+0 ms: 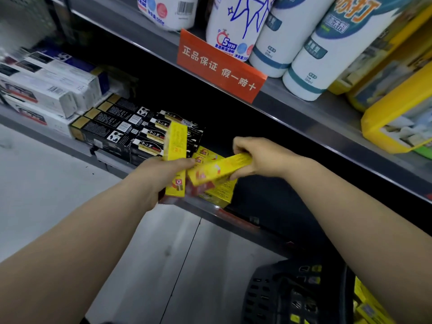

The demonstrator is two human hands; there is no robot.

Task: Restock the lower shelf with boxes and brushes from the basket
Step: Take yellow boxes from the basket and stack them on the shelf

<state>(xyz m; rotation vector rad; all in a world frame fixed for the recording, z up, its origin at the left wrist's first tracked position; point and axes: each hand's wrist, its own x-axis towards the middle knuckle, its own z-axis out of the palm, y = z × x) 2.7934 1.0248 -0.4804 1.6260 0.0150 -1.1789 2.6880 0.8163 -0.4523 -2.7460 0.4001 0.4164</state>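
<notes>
The left hand (161, 176) is clamped on a yellow box (176, 146), fingers curled round its lower half, and holds it upright just above the front edge of the lower shelf (236, 218). The right hand (259, 160) grips a second yellow box (219, 169) by one end, thumb on top and fingers underneath. This box lies nearly level, its free end pointing toward the left hand and almost touching the upright box.

Both boxes hang over a small stack of yellow boxes (219, 194) that sits at the shelf's front edge. Just to the left of that stack, rows of black boxes (117, 127) lie lengthwise on the shelf, and further toward the left end stand piled white boxes (46, 90), blurred.

A dark plastic basket (268, 291) sits on the floor below the shelf at the right, with more yellow packs (367, 302) at its side. The upper shelf (304, 113) carries white bottles (311, 57) behind an orange sign (219, 66).
</notes>
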